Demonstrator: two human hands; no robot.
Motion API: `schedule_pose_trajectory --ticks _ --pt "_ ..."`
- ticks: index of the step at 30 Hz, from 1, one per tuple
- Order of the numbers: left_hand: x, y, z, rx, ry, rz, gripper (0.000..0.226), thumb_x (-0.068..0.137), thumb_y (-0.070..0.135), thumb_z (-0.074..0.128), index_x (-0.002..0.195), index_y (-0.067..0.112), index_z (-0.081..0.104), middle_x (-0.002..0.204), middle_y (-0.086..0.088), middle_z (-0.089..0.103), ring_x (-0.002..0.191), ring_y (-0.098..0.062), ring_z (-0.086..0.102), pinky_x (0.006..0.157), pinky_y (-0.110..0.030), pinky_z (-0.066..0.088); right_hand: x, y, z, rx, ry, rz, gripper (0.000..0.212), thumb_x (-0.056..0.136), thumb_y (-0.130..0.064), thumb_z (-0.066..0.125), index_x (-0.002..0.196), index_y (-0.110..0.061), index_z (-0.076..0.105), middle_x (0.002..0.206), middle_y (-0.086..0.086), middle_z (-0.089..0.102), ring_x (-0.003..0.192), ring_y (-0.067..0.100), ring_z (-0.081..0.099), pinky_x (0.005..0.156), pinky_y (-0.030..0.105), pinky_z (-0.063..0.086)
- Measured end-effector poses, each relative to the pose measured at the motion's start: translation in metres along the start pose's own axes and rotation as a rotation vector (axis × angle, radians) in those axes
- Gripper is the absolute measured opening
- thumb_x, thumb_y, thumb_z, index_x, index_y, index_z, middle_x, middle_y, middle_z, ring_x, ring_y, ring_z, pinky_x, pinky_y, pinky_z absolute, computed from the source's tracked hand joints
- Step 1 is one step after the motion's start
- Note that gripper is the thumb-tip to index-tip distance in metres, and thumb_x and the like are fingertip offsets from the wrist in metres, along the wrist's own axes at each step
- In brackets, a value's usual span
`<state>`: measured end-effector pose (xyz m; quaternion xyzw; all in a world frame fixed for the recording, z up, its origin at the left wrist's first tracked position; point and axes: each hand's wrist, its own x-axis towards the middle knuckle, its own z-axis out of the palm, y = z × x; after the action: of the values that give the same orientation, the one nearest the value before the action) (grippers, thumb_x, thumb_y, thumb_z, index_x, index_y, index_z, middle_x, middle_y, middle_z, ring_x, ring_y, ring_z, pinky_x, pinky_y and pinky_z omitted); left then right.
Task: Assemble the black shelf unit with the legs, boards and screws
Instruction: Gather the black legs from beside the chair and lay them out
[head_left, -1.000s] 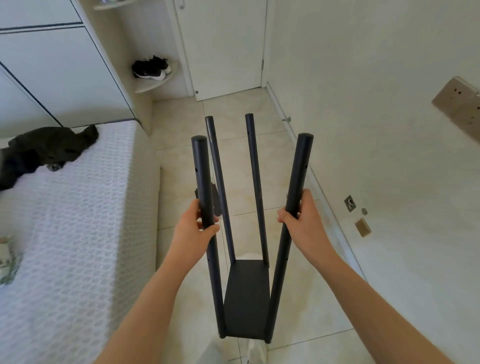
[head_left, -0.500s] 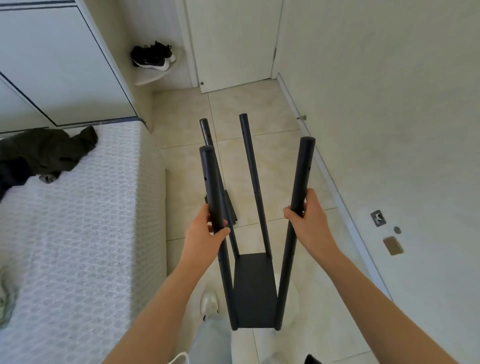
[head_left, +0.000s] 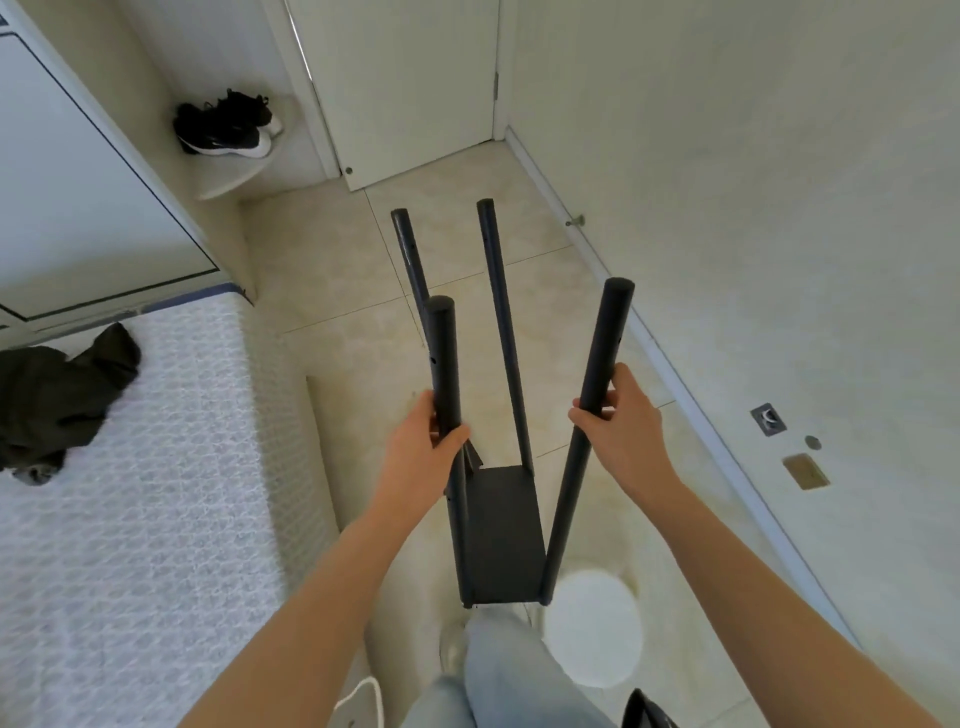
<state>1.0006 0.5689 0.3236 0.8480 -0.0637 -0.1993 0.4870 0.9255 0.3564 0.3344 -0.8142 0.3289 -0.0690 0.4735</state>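
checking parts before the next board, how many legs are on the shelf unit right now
4: near left leg gripped by the left hand, near right leg by the right hand, far left leg and far right leg behind, untouched. None seems hidden.

Bright, soft, even light with a pale greenish cast; source not in view. No hard shadows. The right-hand wall (head_left: 753, 182) is nearly washed out. The shelf legs (head_left: 605, 338) are sharp, screw holes readable. Wide-angle bowing bends the skirting (head_left: 675, 366) and cupboard panel (head_left: 78, 182). The white disc (head_left: 592, 629) at bottom is blurred.
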Motion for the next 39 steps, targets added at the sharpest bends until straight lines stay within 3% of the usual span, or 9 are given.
schedule_pose_trajectory --ticks 3,6,11,16,19,24,29,33,39 --pt "0.031 0.003 -0.001 -0.012 0.013 -0.002 0.035 0.096 0.015 0.067 0.113 0.036 0.046 0.095 0.022 0.062 0.078 0.012 0.063 0.058 -0.003 0.046 0.024 -0.004 0.009 0.025 -0.003 0.012 0.040 0.091 -0.011 0.069 0.115 -0.028 0.041 0.095 -0.007 0.061 0.078 0.004 0.063 0.049 0.008 0.044" --pt "0.061 0.007 0.006 -0.017 -0.004 -0.031 0.039 0.095 0.012 0.068 0.115 0.035 0.044 0.097 0.022 0.061 0.081 0.007 0.061 0.061 -0.006 0.047 0.053 -0.004 0.012 0.046 -0.021 0.037 0.045 0.091 -0.007 0.067 0.122 -0.025 0.040 0.099 -0.004 0.063 0.083 0.011 0.066 0.055 0.010 0.045" --pt "0.119 0.015 0.027 -0.027 -0.040 -0.104 0.030 0.096 0.016 0.067 0.115 0.030 0.049 0.101 0.013 0.065 0.090 -0.003 0.063 0.084 -0.024 0.051 0.117 0.003 0.013 0.024 -0.021 0.064 0.036 0.094 -0.014 0.066 0.116 -0.028 0.040 0.095 -0.009 0.059 0.076 0.003 0.061 0.052 0.009 0.043" --pt "0.176 0.021 0.057 0.027 -0.062 -0.200 0.020 0.097 0.017 0.066 0.113 0.021 0.055 0.101 0.007 0.063 0.092 -0.012 0.062 0.090 -0.032 0.053 0.191 0.018 0.016 -0.102 -0.076 0.101 0.034 0.093 -0.017 0.066 0.122 -0.017 0.047 0.098 -0.005 0.057 0.074 0.009 0.058 0.056 0.010 0.043" --pt "0.211 0.020 0.074 0.036 -0.065 -0.244 0.022 0.096 0.014 0.067 0.113 0.021 0.056 0.098 0.010 0.063 0.088 -0.006 0.060 0.093 -0.033 0.052 0.233 0.028 0.021 -0.152 -0.116 0.118 0.035 0.092 -0.014 0.066 0.122 -0.015 0.048 0.097 -0.003 0.057 0.079 0.015 0.060 0.058 0.011 0.042" --pt "0.257 0.008 0.107 -0.024 -0.067 -0.308 0.031 0.093 0.006 0.068 0.121 0.016 0.060 0.107 0.002 0.069 0.102 -0.014 0.066 0.101 -0.034 0.050 0.288 0.053 0.031 -0.146 -0.143 0.155 0.036 0.092 -0.009 0.065 0.122 -0.017 0.048 0.100 -0.001 0.060 0.087 0.018 0.060 0.074 0.026 0.050" --pt "0.290 -0.021 0.141 0.045 -0.117 -0.349 0.028 0.092 0.012 0.071 0.119 0.012 0.066 0.107 -0.001 0.071 0.099 -0.017 0.066 0.092 -0.028 0.050 0.319 0.088 0.048 -0.121 -0.105 0.264 0.039 0.089 -0.002 0.067 0.124 -0.012 0.055 0.109 0.005 0.068 0.098 0.025 0.066 0.091 0.043 0.056" --pt "0.309 -0.051 0.167 0.117 -0.097 -0.385 0.021 0.092 0.013 0.070 0.113 0.009 0.070 0.100 -0.004 0.073 0.088 -0.014 0.065 0.085 -0.026 0.050 0.335 0.121 0.067 -0.109 -0.126 0.291 0.033 0.089 0.001 0.064 0.119 -0.014 0.058 0.108 0.002 0.069 0.095 0.022 0.065 0.082 0.028 0.053" --pt "0.318 -0.092 0.195 0.227 -0.083 -0.397 0.008 0.092 0.018 0.072 0.097 0.011 0.070 0.085 0.005 0.067 0.075 -0.007 0.061 0.064 -0.007 0.037 0.350 0.160 0.092 -0.113 -0.158 0.306 0.033 0.090 0.004 0.060 0.118 -0.013 0.059 0.105 -0.005 0.067 0.087 0.013 0.062 0.064 0.009 0.042"
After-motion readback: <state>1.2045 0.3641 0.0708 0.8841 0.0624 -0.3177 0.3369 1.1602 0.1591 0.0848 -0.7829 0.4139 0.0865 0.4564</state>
